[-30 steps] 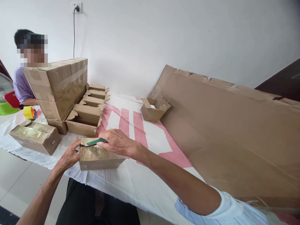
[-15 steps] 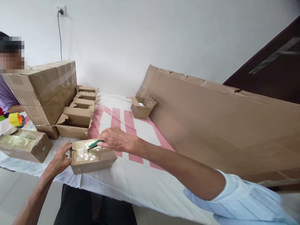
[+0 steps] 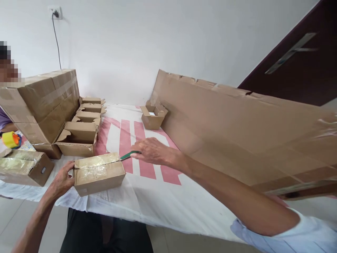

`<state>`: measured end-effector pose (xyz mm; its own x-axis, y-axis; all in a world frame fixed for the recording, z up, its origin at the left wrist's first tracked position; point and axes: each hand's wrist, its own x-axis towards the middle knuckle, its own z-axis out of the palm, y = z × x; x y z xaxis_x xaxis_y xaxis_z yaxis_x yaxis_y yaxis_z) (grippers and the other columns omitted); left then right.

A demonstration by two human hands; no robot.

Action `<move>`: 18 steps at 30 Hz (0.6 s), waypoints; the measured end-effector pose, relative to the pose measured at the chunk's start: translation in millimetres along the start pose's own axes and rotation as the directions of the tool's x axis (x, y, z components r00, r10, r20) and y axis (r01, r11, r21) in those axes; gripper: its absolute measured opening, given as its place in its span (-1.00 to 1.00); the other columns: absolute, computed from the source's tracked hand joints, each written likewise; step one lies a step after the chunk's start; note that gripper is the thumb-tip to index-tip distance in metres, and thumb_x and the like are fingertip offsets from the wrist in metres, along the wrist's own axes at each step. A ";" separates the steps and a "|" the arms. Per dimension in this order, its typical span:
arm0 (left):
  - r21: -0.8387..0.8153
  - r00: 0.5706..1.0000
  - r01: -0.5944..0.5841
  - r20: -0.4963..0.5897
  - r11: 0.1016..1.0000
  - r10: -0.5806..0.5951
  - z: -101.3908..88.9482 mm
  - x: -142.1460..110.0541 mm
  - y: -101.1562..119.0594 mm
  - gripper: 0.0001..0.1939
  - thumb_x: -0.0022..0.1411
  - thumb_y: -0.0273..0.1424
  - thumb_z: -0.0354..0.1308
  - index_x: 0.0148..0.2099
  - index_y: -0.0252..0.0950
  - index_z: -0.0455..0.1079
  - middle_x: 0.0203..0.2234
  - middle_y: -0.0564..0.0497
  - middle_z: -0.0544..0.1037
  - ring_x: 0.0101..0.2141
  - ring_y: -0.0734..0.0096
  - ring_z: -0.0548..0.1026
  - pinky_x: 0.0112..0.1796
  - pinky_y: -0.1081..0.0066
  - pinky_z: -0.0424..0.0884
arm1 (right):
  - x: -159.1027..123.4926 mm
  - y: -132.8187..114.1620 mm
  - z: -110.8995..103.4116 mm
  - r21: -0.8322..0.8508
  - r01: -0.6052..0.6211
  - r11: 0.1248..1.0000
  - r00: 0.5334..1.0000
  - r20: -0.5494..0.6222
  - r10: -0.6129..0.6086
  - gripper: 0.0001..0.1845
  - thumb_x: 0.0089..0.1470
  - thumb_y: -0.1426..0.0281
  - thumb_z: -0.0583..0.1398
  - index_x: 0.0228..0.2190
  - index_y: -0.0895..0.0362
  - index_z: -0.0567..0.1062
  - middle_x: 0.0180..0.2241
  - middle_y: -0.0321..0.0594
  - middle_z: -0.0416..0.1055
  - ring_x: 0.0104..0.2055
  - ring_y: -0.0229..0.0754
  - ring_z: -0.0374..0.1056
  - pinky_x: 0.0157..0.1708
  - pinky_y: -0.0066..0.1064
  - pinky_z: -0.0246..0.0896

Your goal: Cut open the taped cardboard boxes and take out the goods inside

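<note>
A taped cardboard box (image 3: 101,177) lies near the table's front edge, a seam running along its shiny, taped top. My left hand (image 3: 63,178) grips the box's left end, thumb and fingers pressed to it. In my right hand (image 3: 152,150) is a green utility knife (image 3: 129,155), its tip at the right end of the seam. The fingers of that hand are closed around the handle.
Left of me sits another taped box (image 3: 23,167), with a yellow tape roll (image 3: 11,140) behind it. Stacked cartons (image 3: 50,105) and several open boxes (image 3: 79,137) stand beyond. A small open box (image 3: 152,121) rests against a large cardboard sheet (image 3: 223,130). A person (image 3: 6,121) is at far left.
My right hand has drawn the knife rightward along the seam, from the middle of the box top to its right end. My left hand stays on the box. The view has shifted slightly right.
</note>
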<state>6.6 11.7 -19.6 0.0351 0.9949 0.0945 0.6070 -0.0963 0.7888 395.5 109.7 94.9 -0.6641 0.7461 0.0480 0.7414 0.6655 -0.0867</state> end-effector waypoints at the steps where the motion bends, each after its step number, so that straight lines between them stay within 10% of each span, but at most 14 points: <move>1: -0.005 1.000 0.004 0.000 1.000 -0.004 0.2 -0.1 0.0 -0.54 0.03 -0.31 0.29 0.03 -0.21 0.64 0.13 -0.15 0.58 0.08 -0.01 0.56 -0.20 0.29 0.62 | -8.0 8.3 -0.6 0.075 -0.010 0.997 0.999 -0.046 0.013 -0.71 0.36 0.26 0.21 -0.36 0.06 0.66 -0.38 -0.23 0.57 -0.37 -0.18 0.35 -0.40 -0.34 -0.05; 8: -0.002 1.000 -0.007 -0.009 1.000 0.007 1.6 -1.9 3.4 -0.54 0.12 -0.21 0.31 0.08 -0.15 0.62 0.26 -0.12 0.52 0.14 -0.04 0.55 -0.04 0.20 0.61 | -44.3 3.1 30.8 0.620 0.037 0.784 0.967 -0.219 0.127 -0.59 0.37 0.14 0.11 -0.32 0.11 0.63 -0.45 -0.27 0.48 -0.43 -0.20 0.29 -0.41 -0.37 0.13; 18: -0.060 1.000 -0.026 -0.007 0.998 0.026 7.6 -9.3 -2.9 -0.53 0.14 -0.33 0.30 0.12 -0.12 0.60 0.23 -0.10 0.52 0.14 0.04 0.51 -0.09 0.30 0.61 | 37.3 -75.5 39.0 0.418 0.174 0.892 0.982 -0.145 -0.123 -0.79 0.36 0.36 0.23 -0.28 0.09 0.67 -0.33 -0.24 0.60 -0.28 -0.20 0.39 -0.28 -0.38 0.06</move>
<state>10.5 2.9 -27.4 0.0453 0.9919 0.1188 0.5572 -0.1238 0.8211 311.0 86.4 64.4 -0.7292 0.6537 0.2025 0.5054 0.7140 -0.4846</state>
